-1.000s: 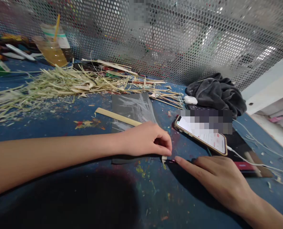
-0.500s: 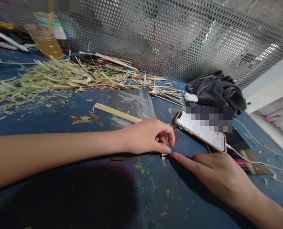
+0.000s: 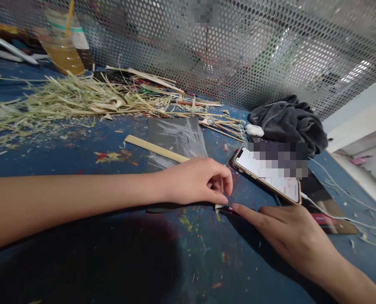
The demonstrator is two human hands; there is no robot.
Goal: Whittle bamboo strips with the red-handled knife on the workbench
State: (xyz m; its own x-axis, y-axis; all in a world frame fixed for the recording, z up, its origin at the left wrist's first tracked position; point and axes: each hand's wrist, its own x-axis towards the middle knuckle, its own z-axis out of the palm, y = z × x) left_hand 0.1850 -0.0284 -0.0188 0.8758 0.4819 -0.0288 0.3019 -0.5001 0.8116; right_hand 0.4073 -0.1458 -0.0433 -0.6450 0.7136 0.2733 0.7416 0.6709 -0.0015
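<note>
My left hand (image 3: 203, 181) is closed, fingers curled, over a flat pale bamboo strip (image 3: 156, 148). The strip runs out past the far side of the hand; its course under the palm is hidden. By my left thumb tip a small pale piece (image 3: 218, 207) shows. My right hand (image 3: 289, 232) is closed round a slim dark knife (image 3: 230, 210) with a pinkish glint, its index finger stretched along the top. The knife's tip meets the pale piece, and most of its handle is hidden. Beneath the left hand lies a dark, scratched sheet (image 3: 178, 131).
Heaped shavings (image 3: 80, 99) lie far left, before a drink cup (image 3: 66, 55). Thin sticks with tied ends (image 3: 224, 124) lie mid-table. At right are a phone (image 3: 266, 173) on a white cable, an earbud case (image 3: 254, 130) and dark cloth (image 3: 289, 118). A perforated metal panel (image 3: 175, 46) stands behind.
Both hands keep nearly the same place. My right hand and the knife have shifted very slightly to the right and towards me.
</note>
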